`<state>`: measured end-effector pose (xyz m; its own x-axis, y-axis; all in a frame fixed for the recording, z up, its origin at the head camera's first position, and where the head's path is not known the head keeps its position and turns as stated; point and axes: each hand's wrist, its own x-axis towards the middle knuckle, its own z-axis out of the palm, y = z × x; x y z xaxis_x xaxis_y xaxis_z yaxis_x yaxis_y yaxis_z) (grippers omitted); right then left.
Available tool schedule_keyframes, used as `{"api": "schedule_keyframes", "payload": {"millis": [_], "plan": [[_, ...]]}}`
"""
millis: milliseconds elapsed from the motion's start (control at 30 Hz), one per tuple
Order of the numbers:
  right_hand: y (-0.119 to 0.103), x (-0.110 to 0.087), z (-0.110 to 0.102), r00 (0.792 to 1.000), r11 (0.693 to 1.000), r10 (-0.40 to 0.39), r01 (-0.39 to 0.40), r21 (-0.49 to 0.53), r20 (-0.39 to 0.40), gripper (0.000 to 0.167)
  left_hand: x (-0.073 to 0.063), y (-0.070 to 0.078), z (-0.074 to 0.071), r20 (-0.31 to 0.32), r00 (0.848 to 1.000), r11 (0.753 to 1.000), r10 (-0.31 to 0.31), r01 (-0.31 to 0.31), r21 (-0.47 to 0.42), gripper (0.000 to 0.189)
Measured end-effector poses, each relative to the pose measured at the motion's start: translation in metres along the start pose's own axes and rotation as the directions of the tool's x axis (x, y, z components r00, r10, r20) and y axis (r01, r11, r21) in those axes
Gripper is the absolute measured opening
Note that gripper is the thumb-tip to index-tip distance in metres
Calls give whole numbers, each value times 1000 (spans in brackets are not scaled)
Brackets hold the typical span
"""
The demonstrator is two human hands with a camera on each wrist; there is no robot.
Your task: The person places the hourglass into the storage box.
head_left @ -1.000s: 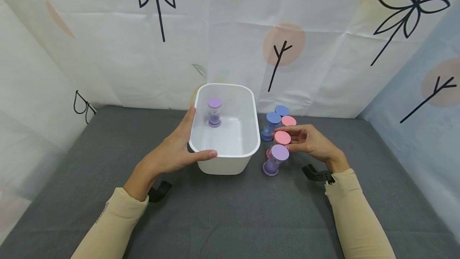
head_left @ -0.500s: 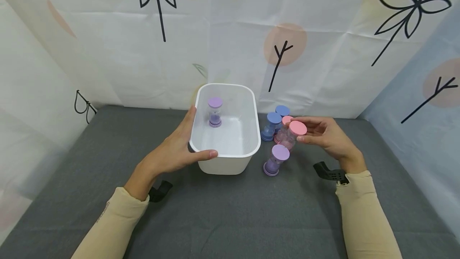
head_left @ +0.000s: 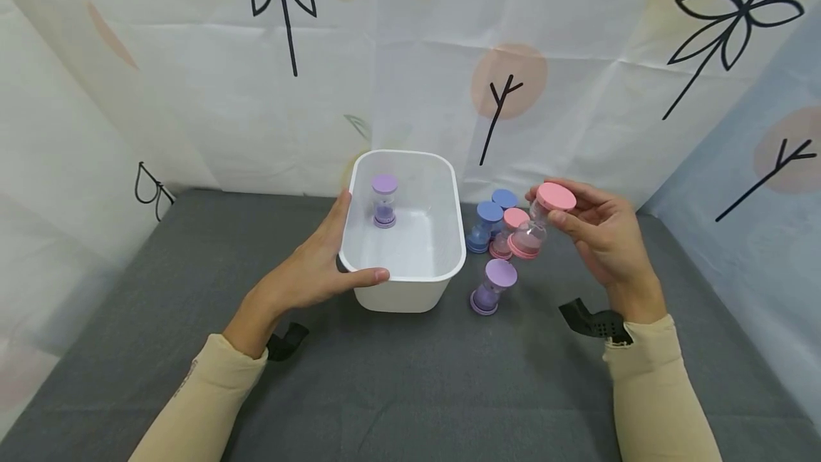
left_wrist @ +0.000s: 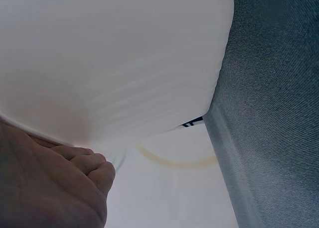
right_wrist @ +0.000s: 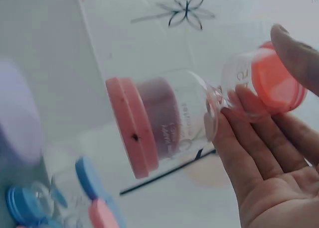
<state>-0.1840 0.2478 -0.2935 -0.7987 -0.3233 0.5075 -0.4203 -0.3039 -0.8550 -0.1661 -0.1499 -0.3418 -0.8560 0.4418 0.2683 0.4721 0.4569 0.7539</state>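
Pink hourglass (head_left: 531,235), pinched by right hand (head_left: 606,237), tilts above table near 4 other hourglasses (head_left: 504,239); left hand (head_left: 301,273) spread against white bin (head_left: 417,278); apparently a picking-up step, next move wanting steady grip, clear of neighbours.
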Motion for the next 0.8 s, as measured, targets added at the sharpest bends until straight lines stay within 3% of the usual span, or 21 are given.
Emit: {"api": "schedule_keyframes", "payload": {"millis": [200,467,667,800], "plan": [[-13,8,33,1000,1000,-7,7,14,-5,38,-1,0,0,2,1000,1000,1,-1,-14,126],[-13,49,79,991,990,128,-130,-51,-44,35,0,0,1,-11,999,1000,30,-31,-7,123],[1,85,107,972,961,226,-234,-146,-66,37,2,0,1,-10,1000,1000,18,-18,-15,122],[16,106,123,953,921,287,-301,-248,-93,35,3,0,1,-5,1000,999,26,-26,-26,122]]}}
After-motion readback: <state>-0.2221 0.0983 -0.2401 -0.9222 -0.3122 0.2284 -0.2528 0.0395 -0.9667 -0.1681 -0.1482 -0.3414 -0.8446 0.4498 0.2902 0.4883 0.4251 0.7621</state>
